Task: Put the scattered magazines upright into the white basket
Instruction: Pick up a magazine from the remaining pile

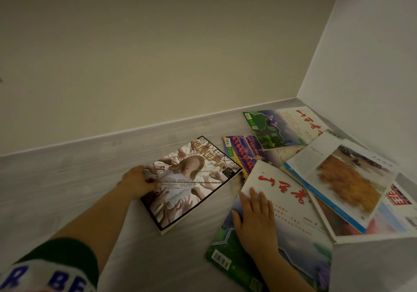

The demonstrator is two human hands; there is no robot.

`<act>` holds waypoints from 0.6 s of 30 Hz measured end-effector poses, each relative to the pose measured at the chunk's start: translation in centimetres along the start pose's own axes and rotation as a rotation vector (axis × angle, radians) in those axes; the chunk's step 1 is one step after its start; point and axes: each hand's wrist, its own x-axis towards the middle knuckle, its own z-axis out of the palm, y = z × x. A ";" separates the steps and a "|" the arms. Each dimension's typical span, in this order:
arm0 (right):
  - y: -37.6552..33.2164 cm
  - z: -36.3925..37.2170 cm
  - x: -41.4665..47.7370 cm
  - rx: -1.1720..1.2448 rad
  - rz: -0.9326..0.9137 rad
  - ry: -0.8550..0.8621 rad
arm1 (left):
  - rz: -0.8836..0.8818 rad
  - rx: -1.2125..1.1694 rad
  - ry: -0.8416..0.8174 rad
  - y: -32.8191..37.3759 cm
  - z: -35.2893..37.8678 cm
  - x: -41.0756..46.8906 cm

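Observation:
Several magazines lie scattered flat on the pale wood-grain floor (67, 178) near a wall corner. My left hand (137, 182) grips the left edge of a black-bordered magazine (194, 183) whose cover shows a figure among reaching hands. My right hand (255, 219) rests flat, fingers spread, on a white and green magazine with red script (291, 235). Behind it lie an open magazine with an orange photo (338, 178), a purple-covered one (246, 154) and a green landscape one (277, 126). No white basket is in view.
A beige wall (158, 54) runs along the back and a white wall (372, 65) closes the right side, meeting at a corner. A white surface (372, 267) sits at the lower right, over the magazines' edge. Bare floor stretches to the left.

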 end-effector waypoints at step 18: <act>-4.8 -3.0 0.7 0.366 0.201 0.049 | 0.240 -0.253 0.162 0.4 -2.8 -9.4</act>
